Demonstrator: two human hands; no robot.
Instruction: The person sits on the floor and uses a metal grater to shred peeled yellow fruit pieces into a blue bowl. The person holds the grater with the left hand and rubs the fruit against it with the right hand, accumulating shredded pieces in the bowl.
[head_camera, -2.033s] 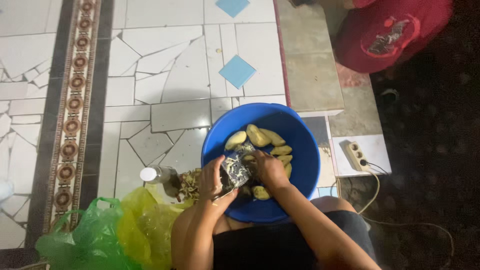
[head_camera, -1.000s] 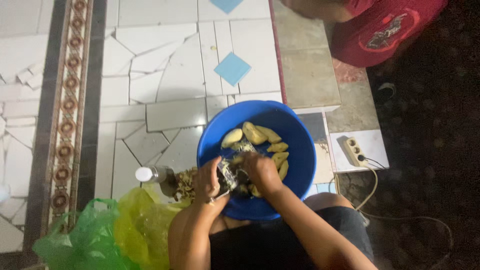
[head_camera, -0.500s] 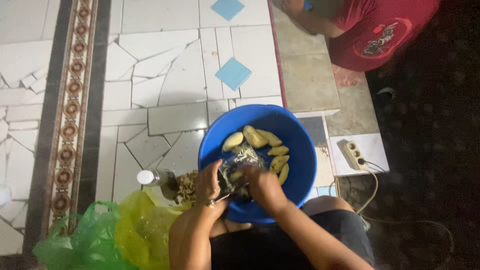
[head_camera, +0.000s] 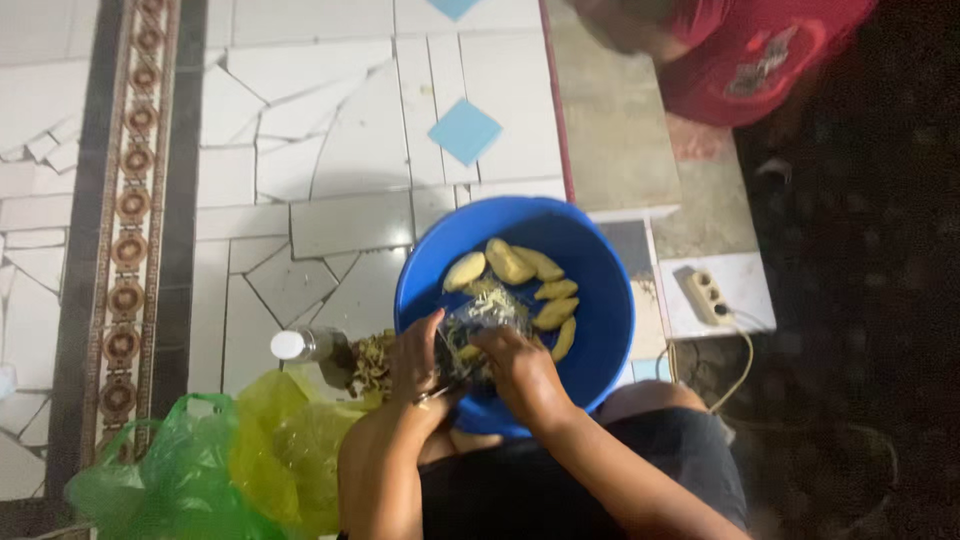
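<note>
A blue plastic basin (head_camera: 600, 270) sits on the tiled floor in front of my knees and holds several peeled yellowish pieces (head_camera: 510, 262). Over its near side my left hand (head_camera: 415, 360) grips a metal grater (head_camera: 478, 322) with pale shreds on it. My right hand (head_camera: 520, 370) presses a piece against the grater; the piece is mostly hidden under my fingers. A pile of peelings (head_camera: 372, 362) lies just left of the basin.
A small bottle with a white cap (head_camera: 300, 345) lies left of the basin. Green and yellow plastic bags (head_camera: 220, 460) sit at lower left. A white power strip (head_camera: 706, 295) with its cable lies to the right. A person in a red shirt (head_camera: 760, 50) sits at the top.
The view has shifted a little, so the basin sits slightly higher and further right. My hands stay on the grater with small movements over the basin.
</note>
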